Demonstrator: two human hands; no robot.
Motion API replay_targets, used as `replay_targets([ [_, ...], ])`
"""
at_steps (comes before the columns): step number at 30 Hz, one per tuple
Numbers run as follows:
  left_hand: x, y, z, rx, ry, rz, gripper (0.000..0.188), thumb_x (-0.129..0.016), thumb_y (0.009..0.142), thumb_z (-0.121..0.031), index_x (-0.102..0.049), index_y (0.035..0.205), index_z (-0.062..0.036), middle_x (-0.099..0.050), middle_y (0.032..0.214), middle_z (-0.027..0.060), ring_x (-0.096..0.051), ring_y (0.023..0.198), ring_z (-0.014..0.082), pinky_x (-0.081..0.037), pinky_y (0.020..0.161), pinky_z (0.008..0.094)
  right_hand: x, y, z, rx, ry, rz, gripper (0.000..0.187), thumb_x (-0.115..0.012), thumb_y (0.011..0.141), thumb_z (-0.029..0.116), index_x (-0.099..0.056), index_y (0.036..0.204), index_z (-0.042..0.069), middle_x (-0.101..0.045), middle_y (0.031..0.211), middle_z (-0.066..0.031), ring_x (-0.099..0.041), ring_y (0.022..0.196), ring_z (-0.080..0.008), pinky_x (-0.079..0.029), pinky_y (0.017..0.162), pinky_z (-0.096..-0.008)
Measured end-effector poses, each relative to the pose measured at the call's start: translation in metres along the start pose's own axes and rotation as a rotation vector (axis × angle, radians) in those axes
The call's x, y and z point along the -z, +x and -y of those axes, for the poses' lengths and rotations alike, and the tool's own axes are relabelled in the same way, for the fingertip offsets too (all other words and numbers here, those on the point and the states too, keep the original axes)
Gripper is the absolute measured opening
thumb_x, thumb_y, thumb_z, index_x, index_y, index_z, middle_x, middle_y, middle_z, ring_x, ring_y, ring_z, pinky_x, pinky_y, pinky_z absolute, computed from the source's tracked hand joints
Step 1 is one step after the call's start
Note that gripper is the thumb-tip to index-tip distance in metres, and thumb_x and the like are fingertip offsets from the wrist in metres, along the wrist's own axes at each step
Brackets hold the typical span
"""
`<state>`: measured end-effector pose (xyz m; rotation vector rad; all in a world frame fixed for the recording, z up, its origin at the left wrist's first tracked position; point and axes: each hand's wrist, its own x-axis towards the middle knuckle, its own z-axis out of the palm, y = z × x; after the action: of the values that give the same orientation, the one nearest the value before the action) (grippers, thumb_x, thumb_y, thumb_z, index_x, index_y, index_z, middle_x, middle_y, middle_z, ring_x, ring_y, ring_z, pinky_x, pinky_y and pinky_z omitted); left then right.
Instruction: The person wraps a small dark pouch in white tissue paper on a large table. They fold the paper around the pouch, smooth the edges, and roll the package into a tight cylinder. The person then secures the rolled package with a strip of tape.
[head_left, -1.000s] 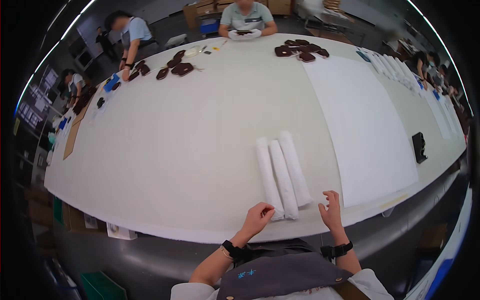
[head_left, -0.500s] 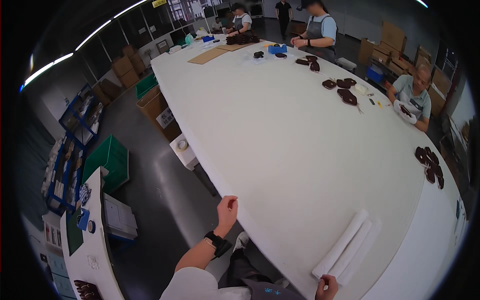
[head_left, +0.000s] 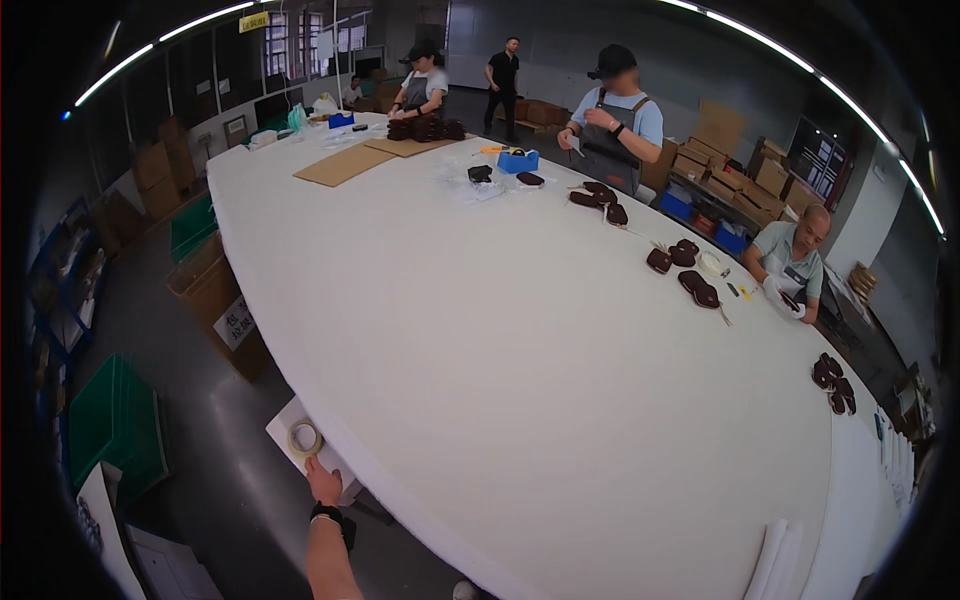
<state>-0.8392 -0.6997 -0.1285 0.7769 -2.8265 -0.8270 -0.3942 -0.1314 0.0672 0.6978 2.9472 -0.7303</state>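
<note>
My left hand (head_left: 322, 484) stretches out below the table's near edge, fingers apart and holding nothing. Its fingertips are just short of a pale roll of tape (head_left: 305, 438). The roll lies flat on a small white stand (head_left: 288, 455) beside the big white table (head_left: 520, 380). I cannot tell whether the fingers touch the stand. A dark band circles my left wrist. My right hand is out of view. Three white rolled sheets (head_left: 777, 556) lie at the table's lower right.
Dark brown shaped pieces (head_left: 692, 283) lie along the far side, where three people work standing or seated. Cardboard sheets (head_left: 343, 163) and a blue tape dispenser (head_left: 517, 160) sit at the far end. Cardboard boxes (head_left: 215, 300) and green crates (head_left: 112, 425) stand on the floor to the left.
The view has swung left, away from the white rolls. My left hand left the table edge and dropped toward the tape roll on the stand. My right hand has gone out of view.
</note>
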Motion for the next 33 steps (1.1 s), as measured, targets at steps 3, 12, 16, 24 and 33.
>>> replay_targets([
  [3, -0.006, 0.046, 0.018, 0.024, 0.082, -0.071, 0.080, -0.066, 0.075, -0.011, -0.026, 0.143, -0.0050, -0.025, 0.149, 0.0166, -0.043, 0.120, 0.0454, -0.040, 0.100, 0.0477, -0.002, 0.001, 0.013, -0.055, -0.082, -0.014, 0.004, -0.051, 0.065, -0.002, -0.049, 0.067, 0.001, -0.051, 0.071, -0.0221, -0.048, 0.070, -0.0418, -0.039, 0.064, -0.0489],
  [12, -0.022, 0.085, 0.042, -0.005, 0.246, -0.001, 0.029, -0.047, 0.088, -0.010, -0.048, 0.116, 0.0011, -0.046, 0.128, 0.0194, -0.055, 0.099, 0.0440, -0.046, 0.084, 0.0516, -0.004, -0.001, 0.039, -0.159, -0.237, -0.045, 0.006, -0.049, 0.068, -0.005, -0.047, 0.070, 0.001, -0.049, 0.071, -0.0211, -0.047, 0.070, -0.0415, -0.037, 0.064, -0.0501],
  [16, -0.015, 0.079, 0.055, -0.195, 0.069, -0.059, 0.022, -0.046, 0.091, -0.010, -0.052, 0.107, 0.0047, -0.055, 0.114, 0.0227, -0.057, 0.097, 0.0413, -0.046, 0.084, 0.0485, -0.019, -0.009, 0.014, -0.259, -0.336, -0.038, 0.014, -0.048, 0.061, -0.010, -0.045, 0.062, 0.003, -0.048, 0.065, -0.0128, -0.049, 0.066, -0.0310, -0.037, 0.056, -0.0410],
  [24, 0.009, -0.171, 0.094, -0.261, -0.005, 0.535, 0.034, -0.058, 0.094, -0.019, -0.052, 0.118, 0.0038, -0.060, 0.104, 0.0174, -0.058, 0.099, 0.0256, -0.047, 0.082, 0.0363, -0.020, 0.000, 0.032, -0.224, -0.191, -0.169, 0.007, -0.055, 0.069, 0.002, -0.057, 0.075, 0.004, -0.053, 0.079, -0.0149, -0.053, 0.080, -0.0361, -0.044, 0.070, -0.0458],
  [33, 0.071, -0.482, -0.119, -0.823, 0.142, 1.779, 0.023, -0.063, 0.086, -0.009, -0.059, 0.107, -0.0023, -0.062, 0.094, 0.0112, -0.063, 0.084, 0.0221, -0.049, 0.074, 0.0334, -0.008, -0.120, 0.031, 0.014, 0.469, 0.085, 0.031, -0.051, 0.079, 0.003, -0.053, 0.110, 0.007, -0.050, 0.117, -0.0120, -0.056, 0.099, -0.0316, -0.049, 0.082, -0.0435],
])
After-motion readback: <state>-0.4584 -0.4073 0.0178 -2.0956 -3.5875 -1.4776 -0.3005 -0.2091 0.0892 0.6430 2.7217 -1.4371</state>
